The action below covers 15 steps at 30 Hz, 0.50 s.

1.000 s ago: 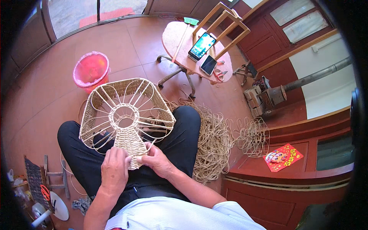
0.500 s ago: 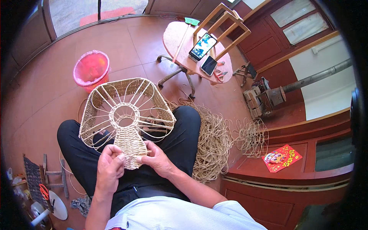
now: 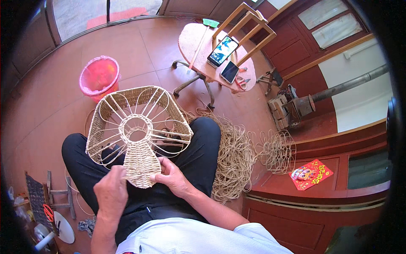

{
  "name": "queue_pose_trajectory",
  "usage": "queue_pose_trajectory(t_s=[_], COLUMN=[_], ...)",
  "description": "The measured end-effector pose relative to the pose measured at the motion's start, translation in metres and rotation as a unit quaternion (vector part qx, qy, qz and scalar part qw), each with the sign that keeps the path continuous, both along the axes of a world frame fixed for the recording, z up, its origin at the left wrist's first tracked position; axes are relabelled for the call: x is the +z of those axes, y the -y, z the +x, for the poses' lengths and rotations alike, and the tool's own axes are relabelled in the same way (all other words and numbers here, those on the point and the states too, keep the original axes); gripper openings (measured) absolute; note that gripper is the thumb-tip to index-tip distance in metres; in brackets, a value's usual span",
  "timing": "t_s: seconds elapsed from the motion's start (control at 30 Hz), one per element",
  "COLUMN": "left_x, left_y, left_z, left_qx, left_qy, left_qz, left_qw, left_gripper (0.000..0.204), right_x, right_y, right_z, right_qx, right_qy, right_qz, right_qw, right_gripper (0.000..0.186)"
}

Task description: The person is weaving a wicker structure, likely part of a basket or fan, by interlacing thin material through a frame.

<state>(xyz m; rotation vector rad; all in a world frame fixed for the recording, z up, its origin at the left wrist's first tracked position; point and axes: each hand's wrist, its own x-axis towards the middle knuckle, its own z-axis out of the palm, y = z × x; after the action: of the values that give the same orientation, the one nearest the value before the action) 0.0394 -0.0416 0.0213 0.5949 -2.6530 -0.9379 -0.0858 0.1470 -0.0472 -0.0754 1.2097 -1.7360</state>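
Observation:
A half-woven straw basket (image 3: pixel 143 97) rests on my lap, with braided side walls, wire spokes and loops, and a woven ring at its middle. From the ring a tightly woven tongue-shaped panel (image 3: pixel 141 163) reaches toward me. My right hand (image 3: pixel 172 178) pinches this panel by its lower right edge, thumb on top. Just left of the panel, my left hand (image 3: pixel 111 190) is closed with its fingers curled. Any strand in it is too fine to make out, and its fingertips are partly hidden.
A big heap of straw cord (image 3: pixel 232 161) lies right of my leg, beside a looped wire frame (image 3: pixel 277 152). Ahead stand a pink bin (image 3: pixel 100 76) and a round table (image 3: pixel 192 40) bearing two phones and scissors (image 3: pixel 242 83). A small stool (image 3: pixel 63 190) is at left.
My left hand has drawn away to the left from the panel's edge and turned its back up. The right hand keeps its hold on the panel, nearly unmoved.

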Motion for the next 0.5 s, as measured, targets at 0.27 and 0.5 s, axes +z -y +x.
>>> queue_pose_trajectory(t_s=[0.27, 0.5], left_x=[-0.018, -0.001], left_y=[0.031, 0.033], left_z=[0.016, 0.015], left_qx=[0.113, 0.107], left_qy=[-0.148, -0.224], left_qz=[0.625, 0.602], left_qw=[0.758, 0.759], left_gripper=[0.034, 0.054], right_x=[0.015, 0.059], right_y=[0.004, 0.005], right_z=[0.003, 0.005], right_qx=[-0.046, -0.037], right_qy=[-0.086, -0.545], right_qz=[0.042, 0.253], right_qw=[0.994, 0.799], right_gripper=[0.05, 0.049])
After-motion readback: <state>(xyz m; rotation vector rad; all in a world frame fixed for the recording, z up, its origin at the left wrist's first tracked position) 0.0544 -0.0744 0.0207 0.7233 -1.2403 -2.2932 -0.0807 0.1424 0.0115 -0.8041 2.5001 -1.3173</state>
